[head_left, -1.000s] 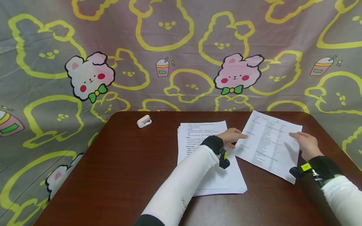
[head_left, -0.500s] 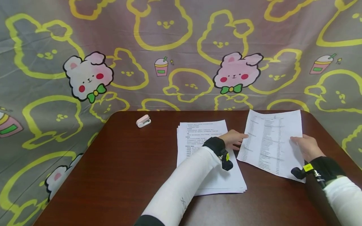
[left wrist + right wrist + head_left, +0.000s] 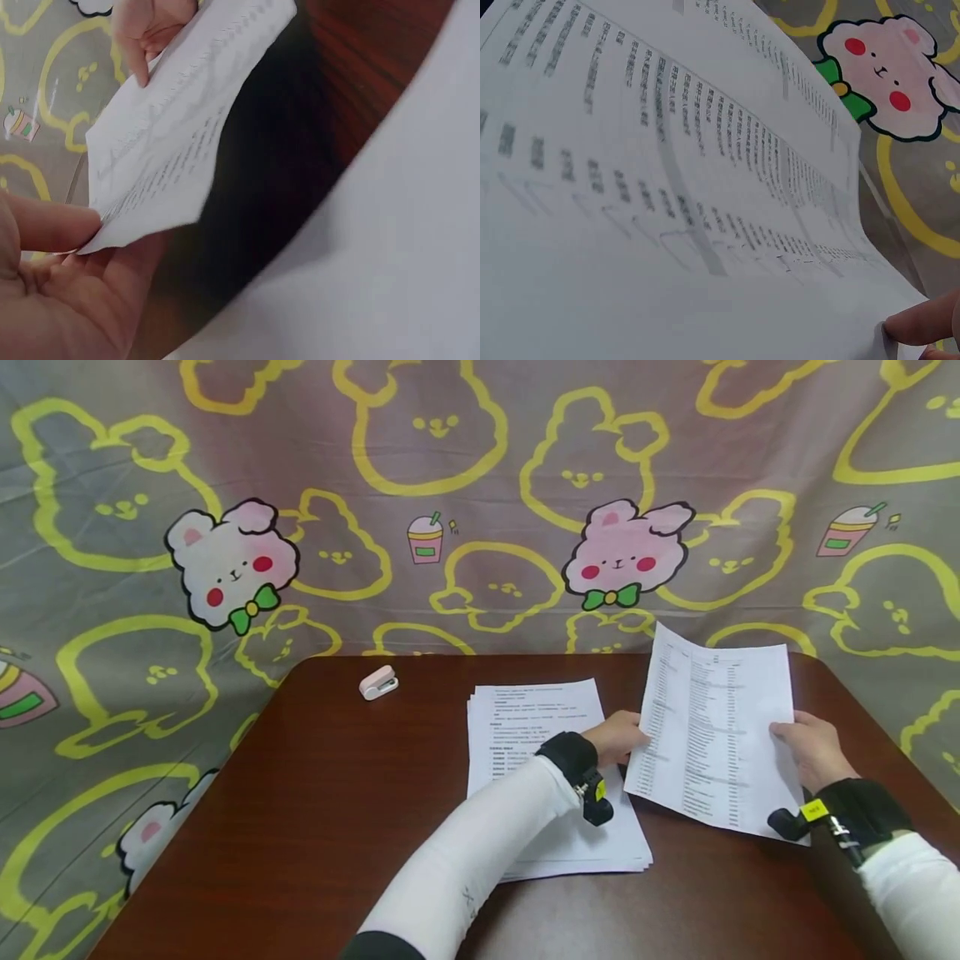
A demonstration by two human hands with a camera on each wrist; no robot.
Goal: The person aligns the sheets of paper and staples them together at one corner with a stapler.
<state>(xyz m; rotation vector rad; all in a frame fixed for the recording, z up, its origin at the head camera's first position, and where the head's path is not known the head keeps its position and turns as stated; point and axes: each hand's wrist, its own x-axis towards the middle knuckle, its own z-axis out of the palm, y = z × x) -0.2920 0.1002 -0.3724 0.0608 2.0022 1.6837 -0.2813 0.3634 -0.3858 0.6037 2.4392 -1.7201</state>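
- While the left arm (image 3: pixel 468 835) slants over the paper stack (image 3: pixel 592 847), the left hand (image 3: pixel 615 738) pinches one edge of the printed sheet (image 3: pixel 708 735);
- the right hand (image 3: pixel 813 750), right of the stack, pinches the opposite edge;
- the sheet, thin, white, bowed, tilts up right of the stack;
- left of the stack, a rounded pink stapler (image 3: pixel 378 682) lies on the glossy table (image 3: pixel 330 827).

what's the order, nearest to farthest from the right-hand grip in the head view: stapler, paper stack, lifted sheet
1. Lifted sheet: touching, its right side held in the right-hand grip.
2. Paper stack: lying flat, left of the sheet.
3. Stapler: farthest left, beyond the stack.
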